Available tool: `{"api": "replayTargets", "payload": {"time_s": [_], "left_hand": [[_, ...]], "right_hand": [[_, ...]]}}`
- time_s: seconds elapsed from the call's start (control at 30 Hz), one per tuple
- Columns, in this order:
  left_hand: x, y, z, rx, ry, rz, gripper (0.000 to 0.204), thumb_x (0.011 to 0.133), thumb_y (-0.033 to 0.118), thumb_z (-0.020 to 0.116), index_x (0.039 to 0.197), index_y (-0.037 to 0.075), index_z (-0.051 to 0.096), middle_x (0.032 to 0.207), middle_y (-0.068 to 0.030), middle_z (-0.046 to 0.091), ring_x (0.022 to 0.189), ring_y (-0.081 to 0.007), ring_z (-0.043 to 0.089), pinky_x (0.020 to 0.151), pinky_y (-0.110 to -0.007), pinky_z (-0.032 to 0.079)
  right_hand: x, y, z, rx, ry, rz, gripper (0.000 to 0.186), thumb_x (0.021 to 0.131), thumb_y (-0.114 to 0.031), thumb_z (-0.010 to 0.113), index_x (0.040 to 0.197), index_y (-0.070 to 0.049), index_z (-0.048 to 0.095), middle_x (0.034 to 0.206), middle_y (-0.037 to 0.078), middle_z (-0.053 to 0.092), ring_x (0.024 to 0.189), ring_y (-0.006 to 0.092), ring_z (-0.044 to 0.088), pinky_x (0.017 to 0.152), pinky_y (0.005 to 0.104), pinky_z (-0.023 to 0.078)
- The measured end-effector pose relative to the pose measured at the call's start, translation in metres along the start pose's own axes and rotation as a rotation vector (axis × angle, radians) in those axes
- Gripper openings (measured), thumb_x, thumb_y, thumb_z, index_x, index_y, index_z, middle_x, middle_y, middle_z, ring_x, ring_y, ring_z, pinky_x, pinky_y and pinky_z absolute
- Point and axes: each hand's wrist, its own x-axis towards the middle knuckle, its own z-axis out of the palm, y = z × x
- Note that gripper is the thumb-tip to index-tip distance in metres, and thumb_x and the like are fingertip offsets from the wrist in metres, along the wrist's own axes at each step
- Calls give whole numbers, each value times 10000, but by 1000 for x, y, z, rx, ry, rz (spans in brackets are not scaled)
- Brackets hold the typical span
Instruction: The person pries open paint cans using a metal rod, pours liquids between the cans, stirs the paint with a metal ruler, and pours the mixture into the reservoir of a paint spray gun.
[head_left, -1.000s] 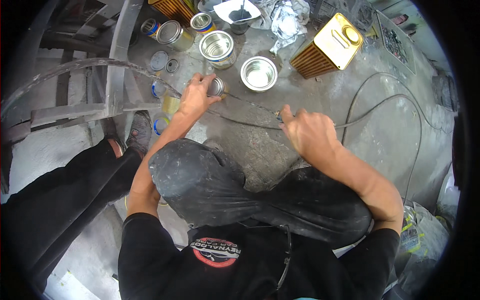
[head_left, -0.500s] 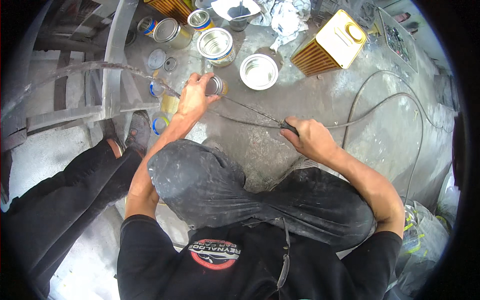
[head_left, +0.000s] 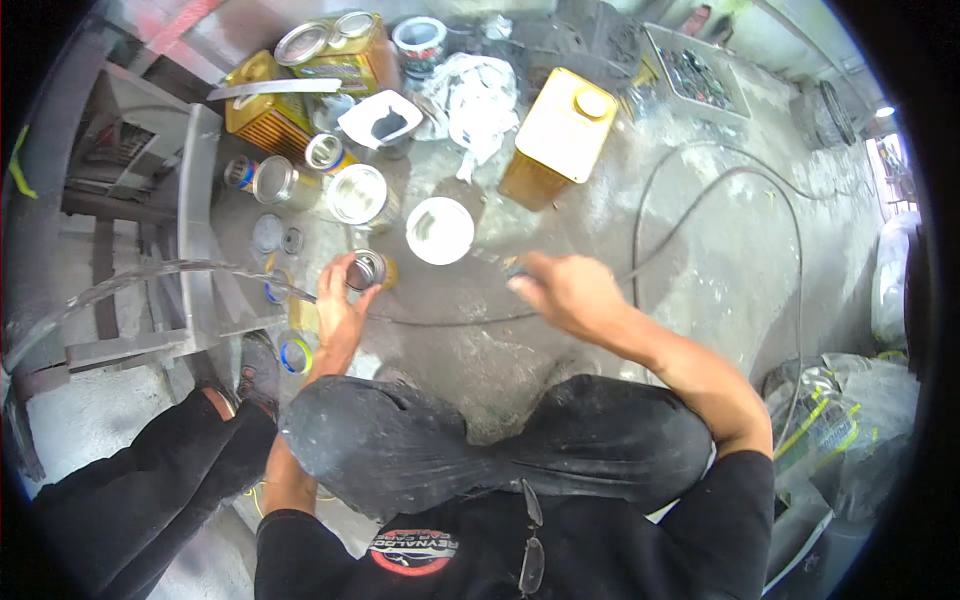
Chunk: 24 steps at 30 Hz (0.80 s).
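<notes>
My left hand (head_left: 340, 310) is closed round the near left side of a small metal can (head_left: 368, 268) standing on the floor, with thumb and fingers on either side of its rim. Whether a lid sits on that can is hard to tell. To the right, my right hand (head_left: 570, 292) is closed on the dark handle of a thin-shafted tool (head_left: 490, 258), smeared by motion and pointing left, apart from the can. Just beyond stand an open white-lined can (head_left: 440, 230) and a larger open can (head_left: 357, 195).
A yellow rectangular tin (head_left: 565, 125) stands beyond my right hand. Farther left are a white tray (head_left: 352, 128) with dark liquid, crumpled plastic (head_left: 482, 100) and more cans (head_left: 275, 180). A hose (head_left: 640, 215) loops over the floor. Another person's leg (head_left: 170, 470) is at left.
The tool's shaft has swung away from the small can, and my right hand has lifted with it. My left hand stays at the can. The whole view has shifted to show more of the far side.
</notes>
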Motion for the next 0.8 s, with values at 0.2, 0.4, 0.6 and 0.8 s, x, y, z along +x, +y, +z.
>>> {"api": "replayTargets", "payload": {"time_s": [0.2,0.4,0.6,0.8], "left_hand": [[4,-3,27,-53,-59,-28,791,798,253,882,1451,46,487,1461,-250,534,1349,-449,528,1134,-477,454],[3,7,16,-71,-134,-86,758,811,206,862,1447,62,475,1432,-265,527,1328,-462,529,1108,-498,476],[13,23,-2,-36,-239,-117,793,763,206,887,1428,43,487,1424,-252,537,1290,-453,567,1086,-468,500],[17,20,-7,-9,-299,-57,730,802,265,850,1404,46,499,1337,-279,586,1174,-448,638,1006,-483,542]], "right_hand": [[30,82,-52,-303,718,39,499,946,-186,685,1425,-104,569,963,158,684,827,383,705,689,497,558],[66,113,-36,-359,772,-77,544,937,-109,666,1467,-133,543,1032,162,638,946,367,652,843,511,526],[70,104,-31,-421,662,40,614,905,-95,695,1493,-148,527,1108,156,617,1016,349,633,1051,572,437],[62,85,-26,-403,778,-2,763,837,-96,774,1531,-70,458,1313,237,541,1273,415,537,1169,636,334]]}}
